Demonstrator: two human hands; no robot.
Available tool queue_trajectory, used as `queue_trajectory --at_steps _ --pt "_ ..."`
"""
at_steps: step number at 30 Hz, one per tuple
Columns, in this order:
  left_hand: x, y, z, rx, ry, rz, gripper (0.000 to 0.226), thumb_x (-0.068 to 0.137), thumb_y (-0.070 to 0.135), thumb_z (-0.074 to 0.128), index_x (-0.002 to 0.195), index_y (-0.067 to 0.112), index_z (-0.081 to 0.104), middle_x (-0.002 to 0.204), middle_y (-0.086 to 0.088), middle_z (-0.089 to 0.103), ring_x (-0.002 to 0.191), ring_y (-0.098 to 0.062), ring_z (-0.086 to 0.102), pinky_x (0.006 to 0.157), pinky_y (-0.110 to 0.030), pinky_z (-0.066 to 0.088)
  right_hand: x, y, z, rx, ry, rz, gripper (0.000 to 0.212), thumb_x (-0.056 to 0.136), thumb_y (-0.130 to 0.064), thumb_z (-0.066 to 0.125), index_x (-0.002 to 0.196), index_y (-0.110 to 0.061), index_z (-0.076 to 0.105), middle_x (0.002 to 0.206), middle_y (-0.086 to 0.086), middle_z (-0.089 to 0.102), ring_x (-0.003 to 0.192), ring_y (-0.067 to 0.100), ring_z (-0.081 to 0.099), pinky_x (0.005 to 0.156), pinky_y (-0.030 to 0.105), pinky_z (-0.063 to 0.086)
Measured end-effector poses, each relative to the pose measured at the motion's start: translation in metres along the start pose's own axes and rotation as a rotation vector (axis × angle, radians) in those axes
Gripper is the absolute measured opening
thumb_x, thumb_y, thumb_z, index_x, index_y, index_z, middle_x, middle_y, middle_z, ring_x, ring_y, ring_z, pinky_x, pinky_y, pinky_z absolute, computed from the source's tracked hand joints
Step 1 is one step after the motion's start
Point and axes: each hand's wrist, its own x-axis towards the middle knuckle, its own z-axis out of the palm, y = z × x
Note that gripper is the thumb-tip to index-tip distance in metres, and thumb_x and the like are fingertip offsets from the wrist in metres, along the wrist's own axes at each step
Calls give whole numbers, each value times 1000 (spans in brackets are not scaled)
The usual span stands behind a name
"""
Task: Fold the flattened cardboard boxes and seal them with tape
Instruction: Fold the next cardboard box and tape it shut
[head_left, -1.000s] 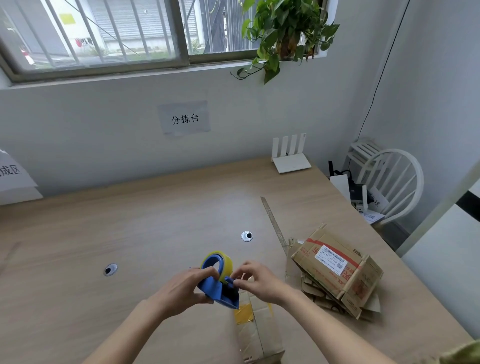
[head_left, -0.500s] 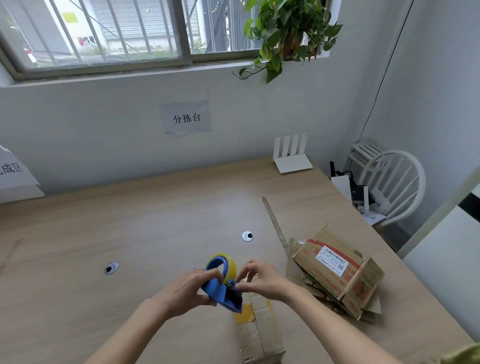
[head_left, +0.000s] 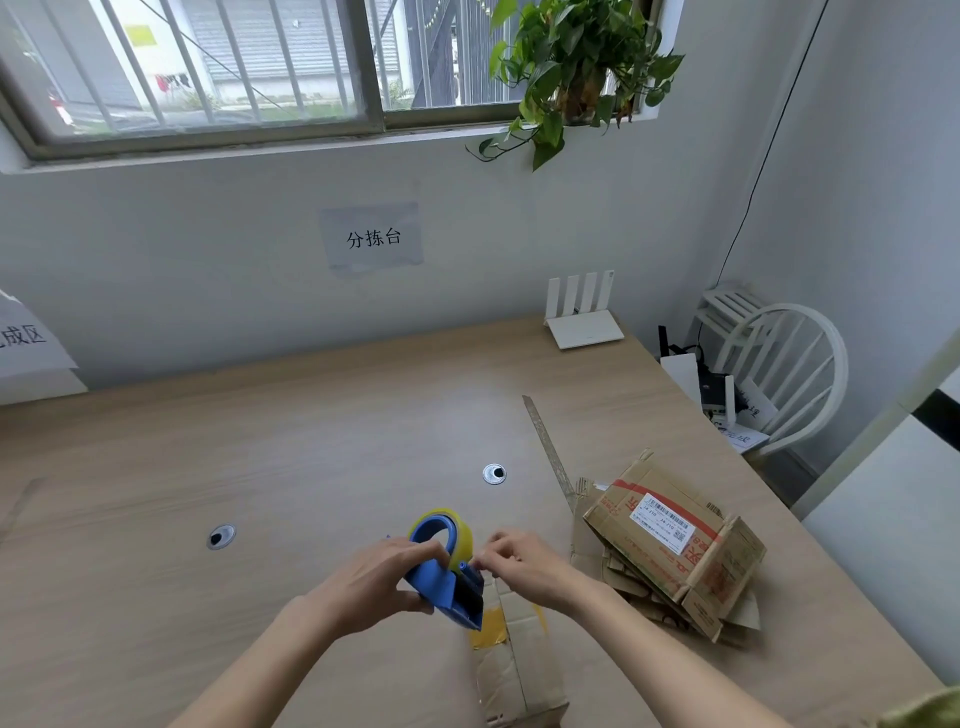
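- Left hand (head_left: 382, 582) gripping dispenser (head_left: 447, 577); right hand (head_left: 519, 564) pinching at tape end.
- Taping step, over box (head_left: 519, 670) at desk's (head_left: 311, 441) near edge.
- Next, probably: free tape end, stick to seam.

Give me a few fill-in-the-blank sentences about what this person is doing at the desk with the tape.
1. The left hand grips a tape dispenser whose body is coloured ____.
2. The right hand picks at the ____ roll.
3. The flattened boxes lie stacked to the person's ____.
4. A potted ____ sits on the windowsill.

Missing words: blue; tape; right; plant
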Motion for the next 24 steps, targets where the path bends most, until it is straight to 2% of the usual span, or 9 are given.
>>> queue_trajectory --at_steps 3,6,9,11,15,17,20,22,24 --pt "1 2 -1 50 -5 61 38 84 39 73 111 42 46 101 20 58 91 -7 50 81 -30 46 4 -7 0 -12 0 64 46 94 -59 55 64 -25 65 64 -7 51 61 15 47 64 34 42" --pt "4 5 -2 132 -26 113 42 84 38 73 117 45 49 106 15 62 96 -8 53 82 -28 44 10 -19 0 -42 -92 177 57 79 -67 67 53 -20 49 52 -5 36 58 17 40 59 33 41" --pt "5 8 -3 188 -40 142 43 85 39 72 120 46 48 114 14 61 104 -9 52 87 -27 42 15 -27 0 -23 -179 314 39 78 -52 77 73 -15 69 71 1 58 73 15 56 63 30 53" --pt "4 9 -2 202 -49 158 44 86 41 71 122 46 47 117 14 61 107 -10 52 91 -28 41 17 -29 2 -22 -189 371 34 78 -43 80 86 -11 72 87 4 65 81 14 60 65 30 55" --pt "3 8 1 224 -39 160 45 87 43 70 126 47 47 118 14 61 108 -10 52 94 -26 39 19 -31 10 -25 -96 437 28 76 -35 83 78 -11 67 81 2 65 79 13 61 59 28 52" --pt "0 4 4 223 -38 152 46 87 45 67 128 48 46 117 14 61 108 -10 52 93 -23 37 17 -27 14 33 -63 445 21 78 -28 79 75 -12 66 77 2 62 75 12 60 63 31 57" --pt "-8 -5 12 205 -49 139 45 89 48 64 129 50 43 117 13 63 109 -12 55 95 -24 38 13 -21 15 129 -107 443 14 85 -21 70 86 -7 72 85 5 66 82 12 65 73 32 62" --pt "-11 -8 15 211 -50 136 44 90 49 62 129 50 42 119 12 63 110 -12 56 96 -27 39 11 -17 15 178 -142 438 22 88 -23 66 95 -3 72 94 8 69 91 15 69 71 31 62" --pt "-11 -6 16 215 -49 144 44 91 49 60 131 49 42 118 10 64 108 -13 56 94 -28 39 10 -16 17 197 -190 426 21 88 -24 62 93 -4 69 94 9 69 91 17 71 69 30 61"
